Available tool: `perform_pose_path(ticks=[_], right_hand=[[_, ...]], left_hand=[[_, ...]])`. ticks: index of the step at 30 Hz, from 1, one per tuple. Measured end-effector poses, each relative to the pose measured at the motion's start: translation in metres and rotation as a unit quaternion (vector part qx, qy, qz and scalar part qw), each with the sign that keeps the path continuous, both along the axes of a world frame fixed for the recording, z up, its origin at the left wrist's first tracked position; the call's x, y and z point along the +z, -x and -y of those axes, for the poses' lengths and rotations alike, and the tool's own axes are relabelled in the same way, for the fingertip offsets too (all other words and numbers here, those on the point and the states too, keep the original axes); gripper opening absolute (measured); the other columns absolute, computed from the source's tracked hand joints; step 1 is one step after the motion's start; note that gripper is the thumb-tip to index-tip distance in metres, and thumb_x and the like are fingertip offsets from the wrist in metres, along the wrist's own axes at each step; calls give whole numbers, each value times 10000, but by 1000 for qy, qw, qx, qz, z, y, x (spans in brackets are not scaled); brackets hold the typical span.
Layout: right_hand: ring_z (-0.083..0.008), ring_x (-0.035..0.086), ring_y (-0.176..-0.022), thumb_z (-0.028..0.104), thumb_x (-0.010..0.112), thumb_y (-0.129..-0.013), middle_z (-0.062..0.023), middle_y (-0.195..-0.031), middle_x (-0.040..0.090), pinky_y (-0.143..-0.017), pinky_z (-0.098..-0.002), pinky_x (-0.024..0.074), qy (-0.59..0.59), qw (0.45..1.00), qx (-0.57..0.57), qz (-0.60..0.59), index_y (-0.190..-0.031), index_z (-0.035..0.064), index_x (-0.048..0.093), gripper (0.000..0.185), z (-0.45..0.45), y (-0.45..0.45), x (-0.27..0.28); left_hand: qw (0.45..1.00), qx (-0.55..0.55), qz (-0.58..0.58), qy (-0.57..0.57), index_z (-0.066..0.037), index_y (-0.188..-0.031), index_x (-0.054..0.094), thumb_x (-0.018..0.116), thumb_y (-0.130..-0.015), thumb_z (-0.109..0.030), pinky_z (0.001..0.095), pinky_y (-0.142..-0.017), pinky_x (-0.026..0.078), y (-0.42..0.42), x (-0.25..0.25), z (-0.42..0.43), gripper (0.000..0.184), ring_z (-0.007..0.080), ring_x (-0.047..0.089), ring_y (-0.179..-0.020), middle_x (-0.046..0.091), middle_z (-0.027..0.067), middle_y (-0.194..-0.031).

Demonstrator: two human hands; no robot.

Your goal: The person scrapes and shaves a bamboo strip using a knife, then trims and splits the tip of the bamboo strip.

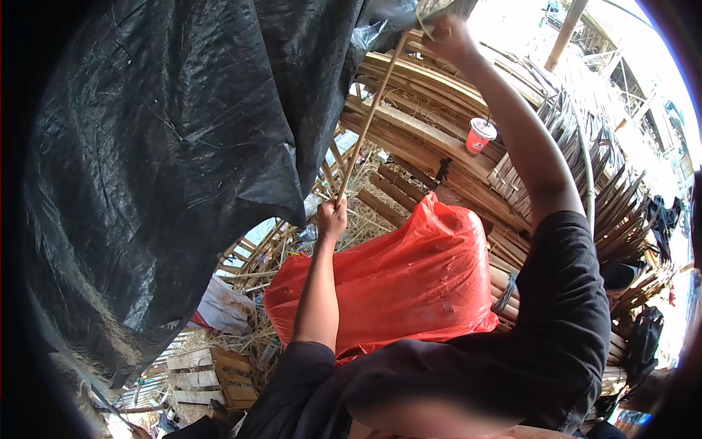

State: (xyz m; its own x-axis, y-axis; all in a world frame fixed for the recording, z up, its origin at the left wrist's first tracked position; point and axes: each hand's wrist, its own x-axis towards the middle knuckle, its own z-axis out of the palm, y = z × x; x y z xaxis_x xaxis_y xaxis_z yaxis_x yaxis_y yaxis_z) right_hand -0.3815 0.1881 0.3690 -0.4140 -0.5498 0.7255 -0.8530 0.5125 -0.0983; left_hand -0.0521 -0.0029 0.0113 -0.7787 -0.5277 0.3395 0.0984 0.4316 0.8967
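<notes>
We see red plastic-wrapped bundle (417,274) nearest, under our arms. Our left hand (331,221) closed round lower end of thin stick (374,117), which slants up beside black sheet (183,146). Stick looks light, fairly stiff, maybe snappable; bare lower shaft seems good hold. Our right hand (452,40), near stick's top, is curled, blurred; we cannot tell what it pinches. Beyond: red cup (480,137) by wooden slats (439,139).

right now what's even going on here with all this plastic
A person in a dark shirt has the left hand closed around a thin stick that slants up beside a big black plastic sheet. The right hand is raised near the stick's upper end, too blurred to tell its grip. Below, a large red plastic-covered bundle sits by the wooden slats.
</notes>
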Motion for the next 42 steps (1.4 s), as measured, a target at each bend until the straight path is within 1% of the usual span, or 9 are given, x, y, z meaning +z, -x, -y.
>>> perform_pose_path(ticks=[2, 6, 8, 10, 20, 27, 31, 39, 42], right_hand=[[-268, 725, -822, 362, 710, -806, -90, -908, 735, -745, -411, 603, -321, 928, -149, -117, -1013, 112, 733, 325, 11, -54, 14], [-260, 727, -720, 395, 696, -777, -168, -754, 731, -686, -389, 578, 79, 973, -156, 150, -811, 9, 756, 392, -18, 31, 46], [-302, 654, -581, 392, 675, -930, -102, -615, 644, -545, -487, 461, 335, 897, -205, 204, -887, 69, 650, 326, -26, 166, 14], [-226, 713, -708, 446, 693, -896, -131, -780, 719, -630, -359, 578, 15, 963, -210, 170, -1016, 4, 706, 458, -47, 96, 29], [-137, 590, -508, 319, 773, -867, -82, -647, 643, -434, -295, 460, 70, 870, -52, 485, -876, 7, 709, 318, -43, -83, -113], [-305, 633, -627, 388, 718, -915, -192, -701, 655, -629, -438, 483, 52, 942, -63, 327, -948, 28, 710, 361, -61, -114, -135], [-106, 559, -615, 366, 677, -955, -41, -652, 613, -580, -361, 461, 72, 900, -33, 429, -981, 41, 712, 327, -77, -128, -114], [-342, 672, -693, 515, 557, -997, -173, -743, 688, -673, -461, 512, 12, 975, -85, 207, -990, 37, 680, 494, -62, -113, -59], [-230, 572, -520, 548, 542, -1005, -137, -622, 606, -529, -391, 469, 32, 974, -149, 166, -933, 28, 667, 540, -43, -79, -44]], left_hand=[[1000, 10, 2, 9, 21, -664, 552, 580, -993, -290, 402, -490, 358, 0, -2, 3, 453, 161, 477, -468, 470, 120, -492], [999, 12, 5, 35, 16, -655, 544, 563, -1001, -305, 390, -485, 340, -6, 17, 10, 473, 141, 441, -465, 460, 85, -486], [1000, 1, 3, -27, 2, -640, 502, 556, -1012, -329, 384, -478, 313, -4, 2, 16, 501, 110, 399, -476, 417, 42, -485], [1000, -10, 6, -8, -7, -633, 478, 555, -1017, -344, 380, -478, 300, -7, 15, 15, 517, 95, 379, -486, 391, 26, -489], [1000, 2, 7, 14, 17, -684, 548, 578, -1013, -346, 384, -509, 355, 1, 8, 8, 491, 145, 433, -510, 463, 71, -526], [999, 28, 18, 18, 1, -712, 583, 599, -1007, -343, 373, -508, 375, 4, 9, 8, 454, 143, 465, -507, 487, 74, -534], [999, 5, -6, 39, -13, -673, 533, 577, -1020, -335, 380, -508, 368, 2, 8, 8, 475, 171, 449, -490, 470, 73, -527], [995, 12, -65, 72, -12, -704, 494, 437, -1064, -365, 415, -534, 361, 8, -10, -3, 507, 251, 451, -516, 445, 134, -552], [994, 18, -67, 87, -9, -693, 502, 442, -1061, -362, 417, -521, 353, 8, -8, -6, 514, 250, 447, -501, 450, 140, -538]])
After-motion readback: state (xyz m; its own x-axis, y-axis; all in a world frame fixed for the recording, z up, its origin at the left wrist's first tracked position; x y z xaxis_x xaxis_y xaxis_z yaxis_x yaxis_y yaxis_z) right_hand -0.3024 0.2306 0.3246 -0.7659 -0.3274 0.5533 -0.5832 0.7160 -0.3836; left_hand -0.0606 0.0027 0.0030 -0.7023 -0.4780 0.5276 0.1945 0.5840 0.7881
